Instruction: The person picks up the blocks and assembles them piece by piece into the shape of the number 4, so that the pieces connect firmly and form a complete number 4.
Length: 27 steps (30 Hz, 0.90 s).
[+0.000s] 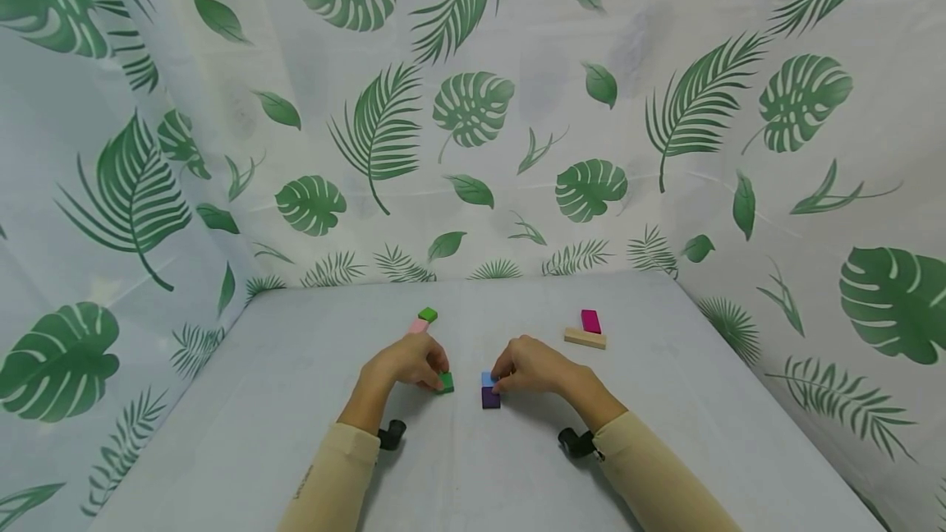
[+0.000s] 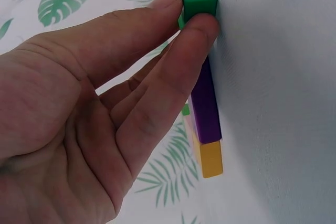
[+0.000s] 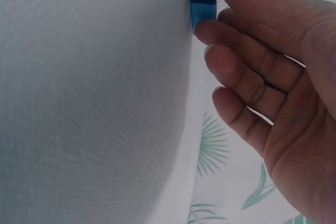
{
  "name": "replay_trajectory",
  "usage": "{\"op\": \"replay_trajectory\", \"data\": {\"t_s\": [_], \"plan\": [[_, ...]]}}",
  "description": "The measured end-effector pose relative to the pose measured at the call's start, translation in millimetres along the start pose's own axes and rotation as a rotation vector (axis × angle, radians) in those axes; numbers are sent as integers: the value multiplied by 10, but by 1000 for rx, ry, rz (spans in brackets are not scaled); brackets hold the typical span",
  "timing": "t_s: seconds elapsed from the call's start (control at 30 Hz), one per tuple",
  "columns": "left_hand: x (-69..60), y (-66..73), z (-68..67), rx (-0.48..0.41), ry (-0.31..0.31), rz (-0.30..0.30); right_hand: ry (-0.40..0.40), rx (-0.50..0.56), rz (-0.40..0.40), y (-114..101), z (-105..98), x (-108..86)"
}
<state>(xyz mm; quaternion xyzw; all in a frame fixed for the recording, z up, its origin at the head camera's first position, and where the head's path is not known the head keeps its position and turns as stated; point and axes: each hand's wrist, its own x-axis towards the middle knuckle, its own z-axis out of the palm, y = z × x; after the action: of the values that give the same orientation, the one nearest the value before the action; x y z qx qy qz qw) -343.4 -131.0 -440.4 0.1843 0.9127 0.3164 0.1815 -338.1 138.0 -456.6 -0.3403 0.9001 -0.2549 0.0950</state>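
My left hand (image 1: 408,361) pinches a green block (image 1: 447,383) between thumb and a finger at the table's middle. Past those fingers, the left wrist view shows a long purple block (image 2: 207,106) with a yellow block (image 2: 212,159) at its end; the hand hides both in the head view. To the right, a light blue block (image 1: 486,379) lies against a dark purple block (image 1: 491,398). My right hand (image 1: 538,365) holds the light blue block by thumb and index finger, the thumb close to the purple one. Its other fingers are loosely bent.
Beyond my left hand lie a pink block (image 1: 418,326) and a bright green block (image 1: 428,314). Farther right, a magenta block (image 1: 590,321) touches a plain wooden block (image 1: 585,338). A leaf-printed curtain (image 1: 532,121) stands behind the white table (image 1: 296,401).
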Motion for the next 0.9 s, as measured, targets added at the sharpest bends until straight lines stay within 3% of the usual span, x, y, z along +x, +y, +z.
{"op": "replay_trajectory", "data": {"t_s": [0.43,0.9], "plan": [[29,16,50,24,43,31,-6,1,13,11,-7,9],[121,78,136,126,131,66,-9,-5,-5,33,-5,21]]}}
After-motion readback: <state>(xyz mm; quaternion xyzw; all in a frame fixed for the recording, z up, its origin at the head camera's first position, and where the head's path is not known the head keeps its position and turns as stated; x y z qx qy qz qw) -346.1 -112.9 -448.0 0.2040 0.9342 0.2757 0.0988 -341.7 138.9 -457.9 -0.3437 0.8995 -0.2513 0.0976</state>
